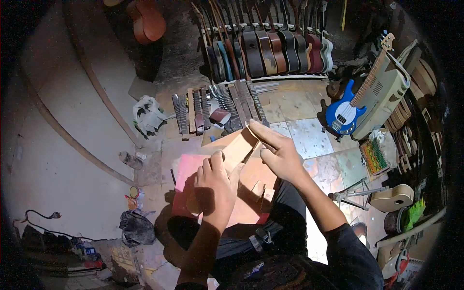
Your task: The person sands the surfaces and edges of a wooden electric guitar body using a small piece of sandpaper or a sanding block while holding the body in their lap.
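Person's seated low on the floor (299,111), a wooden block (239,150) held up betw. both hands, above a pink-red board (186,169) lying across the lap. Left hand (212,186) is closed round the block's near end, fingers curled over the top, thumb on the right side; the block runs up and away from it twd. the right hand (278,154). Right hand clamps the far end, fingers stretched flat along the upper edge, thumb pressed against the near face. So the block sits betw. the two, touching both, tilted, w/ its pale top face showing.

Beyond the hands, a row of fretboard necks (217,104) lies side by side on the floor, just past the block's far end. Further back a rack of guitar bodies (270,48) stands upright. Off to the right, a blue electric bass (345,113) leans by a cream guitar case (386,94). Left of the lap, small tins (134,197) and a dark bag (137,227) sit near the wall.
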A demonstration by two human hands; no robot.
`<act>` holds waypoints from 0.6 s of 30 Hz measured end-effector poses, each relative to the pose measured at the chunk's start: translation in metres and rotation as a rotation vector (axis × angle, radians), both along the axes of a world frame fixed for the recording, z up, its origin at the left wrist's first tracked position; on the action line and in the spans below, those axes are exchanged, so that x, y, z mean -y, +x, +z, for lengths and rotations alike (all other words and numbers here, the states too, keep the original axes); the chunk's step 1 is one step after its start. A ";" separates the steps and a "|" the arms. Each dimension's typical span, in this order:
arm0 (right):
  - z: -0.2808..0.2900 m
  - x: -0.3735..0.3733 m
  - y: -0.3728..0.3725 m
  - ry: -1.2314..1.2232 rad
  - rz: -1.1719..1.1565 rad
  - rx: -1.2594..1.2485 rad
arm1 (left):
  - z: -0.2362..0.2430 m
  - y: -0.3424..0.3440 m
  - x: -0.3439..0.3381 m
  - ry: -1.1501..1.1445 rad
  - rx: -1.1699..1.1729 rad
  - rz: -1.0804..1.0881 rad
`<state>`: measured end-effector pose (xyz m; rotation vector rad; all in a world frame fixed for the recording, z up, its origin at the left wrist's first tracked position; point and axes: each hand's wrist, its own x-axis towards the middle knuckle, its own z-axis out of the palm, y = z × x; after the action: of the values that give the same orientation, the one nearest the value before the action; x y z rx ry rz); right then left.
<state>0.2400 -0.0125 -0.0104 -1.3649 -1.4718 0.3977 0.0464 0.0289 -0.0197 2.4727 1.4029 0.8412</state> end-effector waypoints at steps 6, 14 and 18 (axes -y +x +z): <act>-0.013 0.009 -0.027 -0.025 0.162 0.091 | -0.006 -0.002 -0.001 0.023 0.040 -0.020; -0.003 0.008 -0.031 -0.034 0.161 0.090 | -0.006 0.008 -0.004 0.010 0.024 -0.022; -0.020 -0.007 -0.001 0.009 -0.144 0.312 | -0.003 0.007 0.001 -0.009 0.006 -0.038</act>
<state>0.2389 -0.0057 -0.0309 -1.5662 -1.6101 0.0876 0.0532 0.0276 -0.0223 2.4801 1.3499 0.8319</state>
